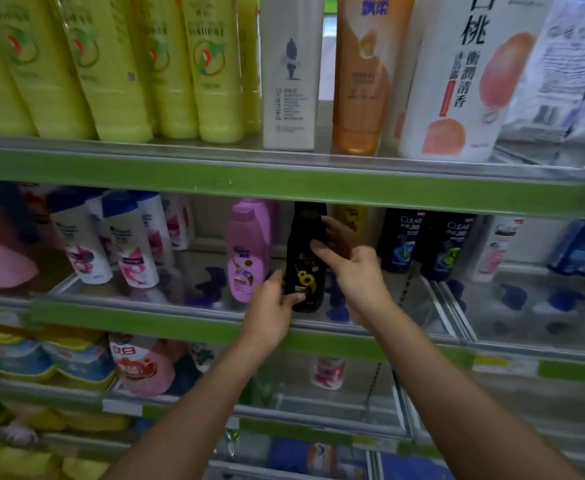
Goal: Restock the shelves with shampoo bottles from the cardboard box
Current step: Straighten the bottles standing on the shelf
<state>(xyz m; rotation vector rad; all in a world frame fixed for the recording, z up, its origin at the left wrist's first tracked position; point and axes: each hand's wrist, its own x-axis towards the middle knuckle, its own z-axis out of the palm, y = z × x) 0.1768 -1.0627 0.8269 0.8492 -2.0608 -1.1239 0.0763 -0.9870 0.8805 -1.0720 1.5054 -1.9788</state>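
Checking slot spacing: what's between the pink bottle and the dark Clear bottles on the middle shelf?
Head view: the black sunflower bottle, held by both hands.

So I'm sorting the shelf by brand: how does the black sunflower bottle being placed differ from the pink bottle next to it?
The black bottle is dark with a yellow sunflower on its label; the pink bottle is pale pink with a purple-toned label. The black bottle is gripped by the left hand low and the right hand higher; the pink bottle stands untouched. The black one sits nearer the shelf's front edge. Both are upright on the same shelf.
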